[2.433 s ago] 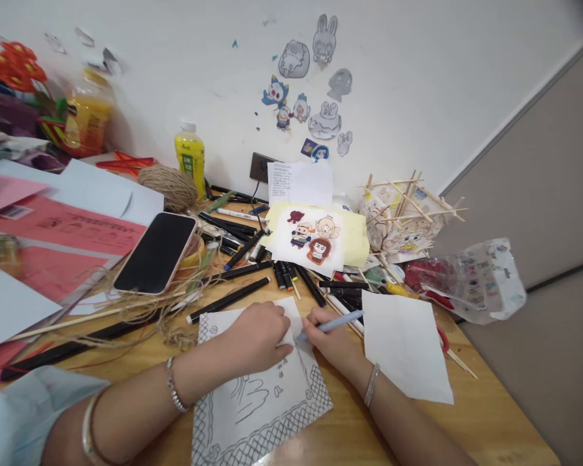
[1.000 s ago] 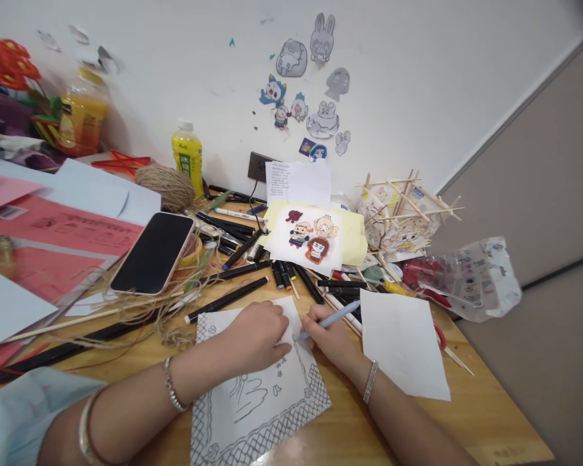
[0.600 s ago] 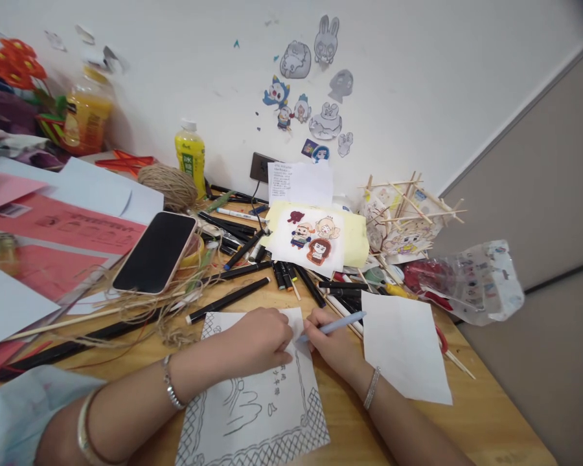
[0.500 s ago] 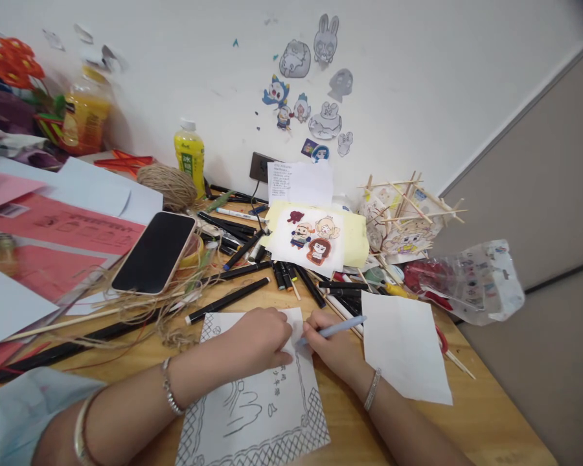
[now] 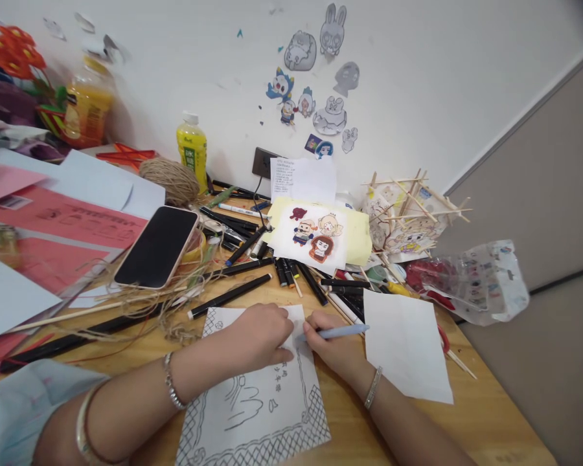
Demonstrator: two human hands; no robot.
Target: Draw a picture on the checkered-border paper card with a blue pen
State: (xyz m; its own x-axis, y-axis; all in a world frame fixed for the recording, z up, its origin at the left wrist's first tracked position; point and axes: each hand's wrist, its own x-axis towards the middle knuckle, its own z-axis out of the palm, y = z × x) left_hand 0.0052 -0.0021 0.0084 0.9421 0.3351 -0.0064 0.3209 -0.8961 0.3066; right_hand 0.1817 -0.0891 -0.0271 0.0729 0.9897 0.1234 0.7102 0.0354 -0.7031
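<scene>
A white sheet of paper with a black cross-hatched border, line drawing and handwritten characters lies on the wooden table in front of me. My left hand rests on its upper part with the fingers curled, holding it down; the fingertips are partly hidden. My right hand pinches a pale blue pen at the sheet's upper right edge. The pen is tilted, its tip low near the paper and its back end pointing right. A blank white sheet lies just right of my right hand.
Black markers are scattered behind the sheet. At left lie a phone, twine and red packaging. A yellow bottle stands near the wall. Sticker drawings, a stick-and-paper model and a plastic bag lie farther back.
The view has shifted slightly. Both hands stay in nearly the same place on the sheet, and the pen is still in my right hand at its upper right edge.
</scene>
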